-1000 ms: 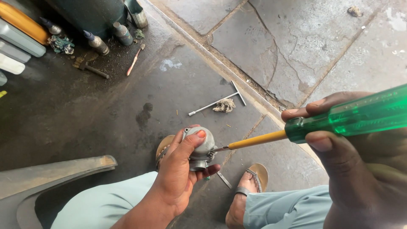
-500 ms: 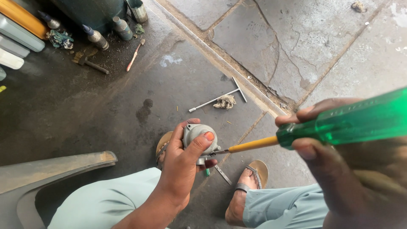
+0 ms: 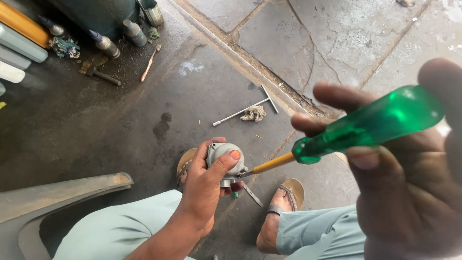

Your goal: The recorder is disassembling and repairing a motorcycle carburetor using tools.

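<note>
- Two hands of mine are at work above the dark, oil-stained concrete floor (image 3: 120, 130), between my knees in pale green trousers (image 3: 115, 231).
- My left hand (image 3: 204, 190) grips a small rounded grey metal part (image 3: 224, 159), fingers (image 3: 226, 161) curled over its domed top, thumb behind it. The part sits low in the middle of the view, just above my left sandal (image 3: 185, 163).
- My right hand (image 3: 409, 183), close to the camera and blurred, is clenched around the translucent green plastic handle of a screwdriver (image 3: 370, 123) with a yellow shaft. The index finger stretches along the handle.
- The screwdriver slants down to the left, and its tip meets the grey part at its right side, just under my left fingertips.
- A thin flat metal strip (image 3: 252, 195) lies on the floor just below the part, near my right sandal (image 3: 288, 195).
- Farther off on the floor lie a silver T-handled wrench (image 3: 243, 110) touching a dirty scrap of rag (image 3: 253, 113).
- Well apart, at the top left, stand several small grey bottles (image 3: 106, 44), and a slim pinkish stick-like tool (image 3: 149, 65) lies near them.
- A curved grey plastic edge (image 3: 62, 192) shows at the lower left.
</note>
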